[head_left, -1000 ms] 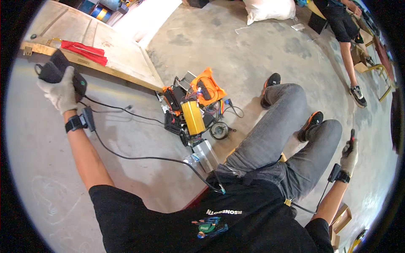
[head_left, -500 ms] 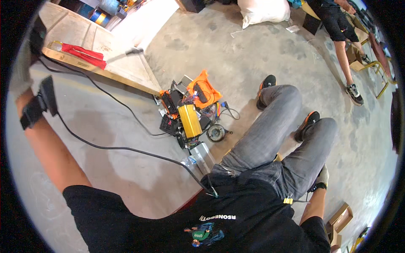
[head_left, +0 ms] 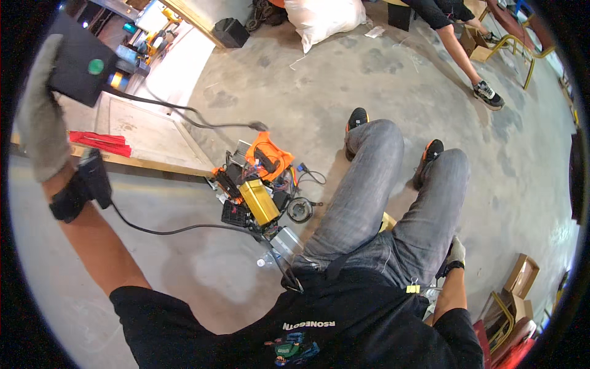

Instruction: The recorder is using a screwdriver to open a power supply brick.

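My left hand (head_left: pixel 43 117), in a pale work glove, is raised at the left and grips a flat black box (head_left: pixel 77 74) with a green round mark; a black cable (head_left: pixel 153 103) hangs from it. A black device (head_left: pixel 94 177) is strapped to that wrist, with its own cable running toward my waist. My gloved right hand (head_left: pixel 456 251) is low beside my right thigh, its fingers mostly hidden. On the floor ahead lies a pile of electrical parts: a gold metal case (head_left: pixel 260 202), an orange plastic part (head_left: pixel 268 157) and a round metal part (head_left: pixel 300 210).
A wooden crate panel (head_left: pixel 147 135) with red straps (head_left: pixel 101 141) stands at the left. A clear bottle (head_left: pixel 265 261) and a silver case (head_left: pixel 285 243) are near my left hip. Behind are a white sack (head_left: pixel 322 21) and a person's leg (head_left: pixel 460 52). Cardboard boxes (head_left: pixel 521 275) lie at right.
My left hand has come further into view, bringing the black box and its cable over the crate panel. The view has shifted, so the pile now appears lower and further left.
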Demonstrator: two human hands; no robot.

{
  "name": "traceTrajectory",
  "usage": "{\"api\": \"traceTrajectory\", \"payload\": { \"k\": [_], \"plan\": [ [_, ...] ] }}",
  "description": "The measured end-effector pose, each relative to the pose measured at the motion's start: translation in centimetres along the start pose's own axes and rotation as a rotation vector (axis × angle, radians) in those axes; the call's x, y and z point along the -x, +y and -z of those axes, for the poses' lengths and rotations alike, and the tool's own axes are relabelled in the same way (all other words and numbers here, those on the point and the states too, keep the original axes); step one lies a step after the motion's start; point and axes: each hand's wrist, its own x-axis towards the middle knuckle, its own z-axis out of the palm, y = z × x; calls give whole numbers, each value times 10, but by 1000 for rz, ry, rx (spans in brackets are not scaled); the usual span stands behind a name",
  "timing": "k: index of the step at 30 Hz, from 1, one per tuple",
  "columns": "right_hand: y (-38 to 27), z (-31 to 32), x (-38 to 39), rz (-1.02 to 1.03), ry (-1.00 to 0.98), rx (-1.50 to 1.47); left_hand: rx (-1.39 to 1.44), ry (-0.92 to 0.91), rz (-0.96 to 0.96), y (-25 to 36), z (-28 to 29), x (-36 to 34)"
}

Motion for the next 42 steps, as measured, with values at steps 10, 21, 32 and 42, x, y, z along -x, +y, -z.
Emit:
{"api": "traceTrajectory", "payload": {
  "k": [10,21,32,42],
  "plan": [
    [4,23,26,-2,-50,236,284,-166,885,-114,-175,224],
    [-15,55,43,3,-73,395,-149,-915,1523,-167,-259,507],
    [-67,-5,124,-32,63,301,-223,-1036,1674,-198,-251,583],
    [-70,-17,123,-17,51,230,-443,-766,1872,-200,-180,605]
  ]
}}
